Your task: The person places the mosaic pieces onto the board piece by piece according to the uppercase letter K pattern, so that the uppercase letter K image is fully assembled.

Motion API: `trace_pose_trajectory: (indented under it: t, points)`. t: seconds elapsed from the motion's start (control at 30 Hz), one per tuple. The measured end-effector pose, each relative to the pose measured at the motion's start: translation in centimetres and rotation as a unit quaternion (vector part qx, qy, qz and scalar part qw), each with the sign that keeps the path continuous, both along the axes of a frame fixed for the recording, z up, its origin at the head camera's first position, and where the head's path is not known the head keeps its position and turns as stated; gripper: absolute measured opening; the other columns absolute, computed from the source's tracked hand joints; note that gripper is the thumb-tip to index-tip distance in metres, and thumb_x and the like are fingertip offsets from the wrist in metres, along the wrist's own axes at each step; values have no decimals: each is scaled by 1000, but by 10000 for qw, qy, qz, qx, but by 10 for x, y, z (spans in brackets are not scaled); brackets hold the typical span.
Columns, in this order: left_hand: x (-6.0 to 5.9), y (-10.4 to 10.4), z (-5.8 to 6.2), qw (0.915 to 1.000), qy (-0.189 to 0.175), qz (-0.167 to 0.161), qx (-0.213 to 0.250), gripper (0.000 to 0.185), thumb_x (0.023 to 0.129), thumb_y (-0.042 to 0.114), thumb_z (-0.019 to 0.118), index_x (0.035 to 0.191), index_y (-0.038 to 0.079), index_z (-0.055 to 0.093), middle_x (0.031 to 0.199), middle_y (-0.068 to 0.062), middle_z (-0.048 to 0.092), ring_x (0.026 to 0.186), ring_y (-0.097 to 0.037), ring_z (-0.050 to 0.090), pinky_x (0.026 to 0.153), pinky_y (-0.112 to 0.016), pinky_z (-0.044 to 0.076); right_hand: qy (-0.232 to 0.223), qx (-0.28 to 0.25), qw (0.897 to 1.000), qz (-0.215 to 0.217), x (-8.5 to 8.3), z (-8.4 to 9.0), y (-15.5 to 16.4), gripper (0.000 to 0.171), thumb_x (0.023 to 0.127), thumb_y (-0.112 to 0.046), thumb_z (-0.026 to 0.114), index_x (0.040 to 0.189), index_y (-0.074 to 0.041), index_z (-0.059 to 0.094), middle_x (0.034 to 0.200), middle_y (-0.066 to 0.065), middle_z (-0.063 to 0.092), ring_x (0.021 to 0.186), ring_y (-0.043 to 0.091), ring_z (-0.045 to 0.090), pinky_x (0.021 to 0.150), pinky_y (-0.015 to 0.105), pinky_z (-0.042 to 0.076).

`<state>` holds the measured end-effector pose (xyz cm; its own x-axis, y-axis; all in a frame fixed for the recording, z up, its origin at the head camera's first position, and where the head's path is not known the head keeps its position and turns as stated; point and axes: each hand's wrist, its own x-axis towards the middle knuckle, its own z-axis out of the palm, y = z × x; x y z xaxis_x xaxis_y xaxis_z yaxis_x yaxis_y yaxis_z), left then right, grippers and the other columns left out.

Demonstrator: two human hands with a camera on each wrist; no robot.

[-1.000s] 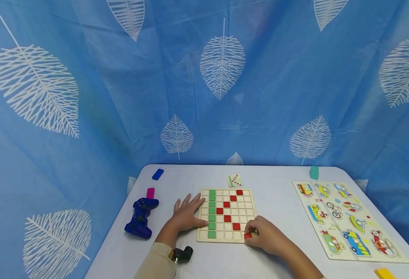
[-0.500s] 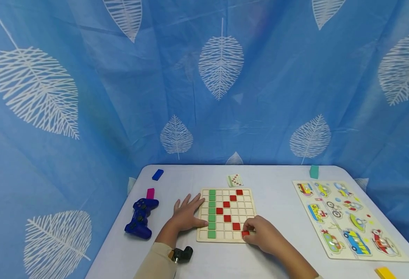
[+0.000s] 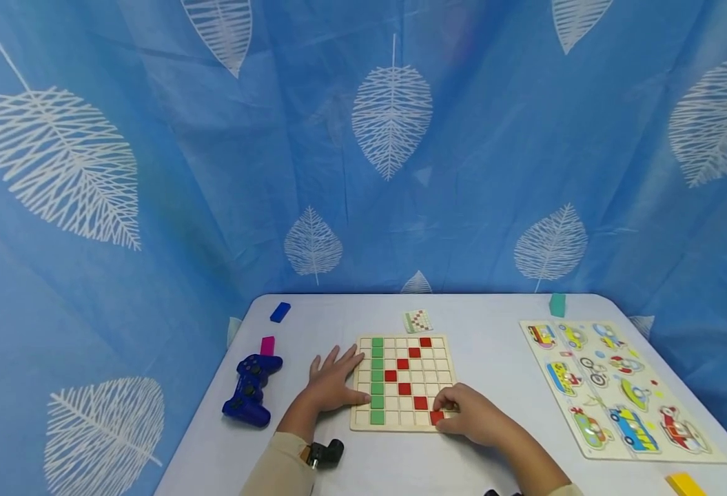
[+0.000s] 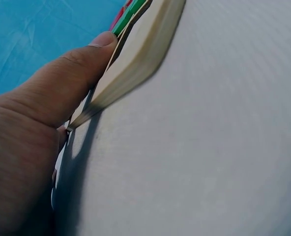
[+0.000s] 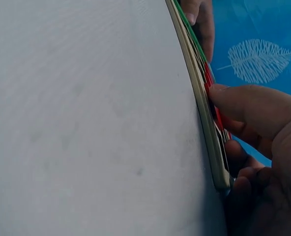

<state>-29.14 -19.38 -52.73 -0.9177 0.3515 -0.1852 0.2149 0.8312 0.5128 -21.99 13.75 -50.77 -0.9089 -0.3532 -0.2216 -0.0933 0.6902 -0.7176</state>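
The red tile [image 3: 437, 417] sits at the near right corner of the wooden grid board [image 3: 400, 421], in the bottom row, one step down and right from the diagonal of red tiles already seated. The right hand [image 3: 471, 417] has its thumb and fingers curled onto this tile, pressing it at the cell; the right wrist view shows the thumb tip on the red edge just inside the board's rim [image 5: 200, 93]. Whether the tile is fully down in its cell I cannot tell.

The likely fault is a tilted tile: pressed on one edge, it may ride up on the thin divider and pop out when the fingers lift. A hard push so close to the corner could also tip or slide the board.

The left hand [image 3: 332, 380] guards against that, lying flat with straight spread fingers on the tabletop, thumb laid against the board's left edge beside the green column [image 3: 376, 377]. If it lifts, the board may skate toward the near edge of the tabletop.

A blue game controller [image 3: 248, 389] lies near the left edge, a vehicle puzzle [image 3: 617, 389] toward the right edge, both well apart.
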Motion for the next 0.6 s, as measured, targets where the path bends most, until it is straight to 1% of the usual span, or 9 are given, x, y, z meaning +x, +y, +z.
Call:
trace_pose_trajectory:
  t: [0.2,0.43,0.5,0.6]
  points:
    - [-1,0,-2,10000,36,17,-37,103,76,70,81,162,29,41,175,4,24,163,-37,8,125,-69,-1,-37,-106,9999,-23,0,0,2,24,85,-24,87,98,-24,67,99,-2,56,95,16,49,81,31,43]
    - [-4,-2,0,10000,6,38,-16,104,75,69,82,162,29,41,175,5,23,163,-36,7,125,-69,-3,56,-62,9999,-71,1,0,1,25,84,-27,88,99,-24,67,104,-4,58,98,16,52,88,36,47]
    - [-4,-2,0,10000,22,46,-34,103,76,69,82,162,29,41,175,5,24,163,-36,7,125,-69,-2,65,-118,9998,-125,1,0,1,26,84,-26,88,99,-23,68,103,-4,59,98,16,52,87,35,47]
    - [-4,-3,-1,10000,31,61,-66,103,75,70,82,162,30,41,175,5,24,163,-36,7,125,-69,-2,52,-223,9995,-210,1,0,2,26,83,-24,88,99,-21,68,102,-3,59,95,16,51,82,30,45]
